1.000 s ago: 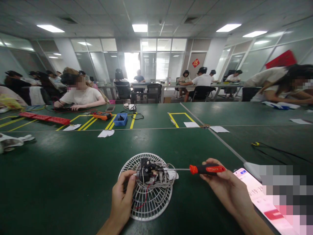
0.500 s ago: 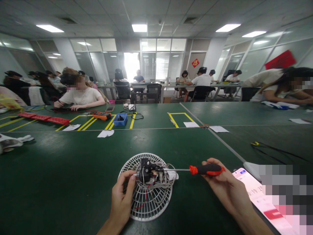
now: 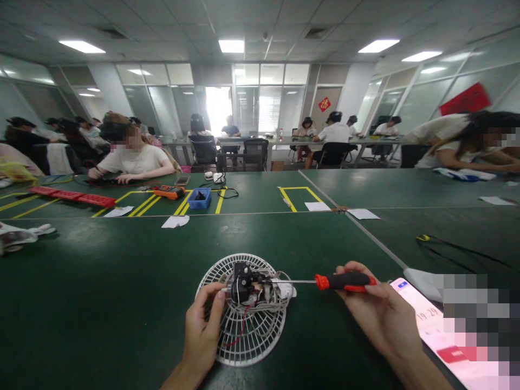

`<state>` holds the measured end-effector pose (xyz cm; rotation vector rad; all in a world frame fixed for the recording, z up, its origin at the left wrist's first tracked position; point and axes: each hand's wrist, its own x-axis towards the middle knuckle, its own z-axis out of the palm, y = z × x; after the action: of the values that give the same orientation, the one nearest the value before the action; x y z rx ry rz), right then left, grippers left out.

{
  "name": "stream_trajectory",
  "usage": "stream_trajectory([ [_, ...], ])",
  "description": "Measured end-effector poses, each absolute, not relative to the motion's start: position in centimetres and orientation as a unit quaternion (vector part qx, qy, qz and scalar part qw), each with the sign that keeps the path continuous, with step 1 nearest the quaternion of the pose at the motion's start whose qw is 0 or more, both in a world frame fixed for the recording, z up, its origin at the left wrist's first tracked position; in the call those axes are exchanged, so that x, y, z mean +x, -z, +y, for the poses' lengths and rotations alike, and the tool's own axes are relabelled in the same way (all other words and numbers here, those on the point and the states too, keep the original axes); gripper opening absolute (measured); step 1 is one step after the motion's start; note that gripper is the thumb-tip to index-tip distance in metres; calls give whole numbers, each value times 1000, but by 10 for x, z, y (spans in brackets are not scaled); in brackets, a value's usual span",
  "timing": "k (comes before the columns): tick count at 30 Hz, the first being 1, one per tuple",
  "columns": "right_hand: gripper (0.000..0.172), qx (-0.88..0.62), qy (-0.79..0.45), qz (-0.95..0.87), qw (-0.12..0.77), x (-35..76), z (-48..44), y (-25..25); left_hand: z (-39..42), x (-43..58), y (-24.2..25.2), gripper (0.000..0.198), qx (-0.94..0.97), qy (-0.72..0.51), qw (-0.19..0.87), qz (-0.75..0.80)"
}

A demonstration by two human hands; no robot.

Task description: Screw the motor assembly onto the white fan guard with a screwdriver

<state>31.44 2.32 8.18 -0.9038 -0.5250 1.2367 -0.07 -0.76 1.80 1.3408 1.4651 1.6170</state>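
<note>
- Head view: left hand (image 3: 203, 330) pinches the motor block (image 3: 246, 287) on the white fan grille (image 3: 244, 341)
- Right hand (image 3: 376, 314) closes around the red-handled screwdriver (image 3: 343, 280), tip at the motor

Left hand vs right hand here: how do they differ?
The left hand pinches the black motor assembly on the white fan grille; the right hand holds a red-handled screwdriver.
The left hand lies over the grille; the right hand is off it, to the right, near a phone.
Shared: both bare, both closed, with the screwdriver shaft reaching the motor assembly.
</note>
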Motion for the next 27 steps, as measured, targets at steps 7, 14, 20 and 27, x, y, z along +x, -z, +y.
stream_trajectory([
  [7, 26, -387, -560, -226, 697, 315, 23, -84, -8, -3, -13, 32, 504, -602, 282, 551],
  [14, 30, -387, -577, -222, 684, 315, 22, -88, -7, -5, -8, 33, 503, -600, 292, 549],
  [20, 30, -386, -575, -252, 676, 318, 23, -82, -8, -4, -10, 34, 500, -602, 291, 551],
  [27, 29, -389, -563, -280, 673, 318, 22, -84, -7, -3, -12, 35, 501, -599, 290, 553],
])
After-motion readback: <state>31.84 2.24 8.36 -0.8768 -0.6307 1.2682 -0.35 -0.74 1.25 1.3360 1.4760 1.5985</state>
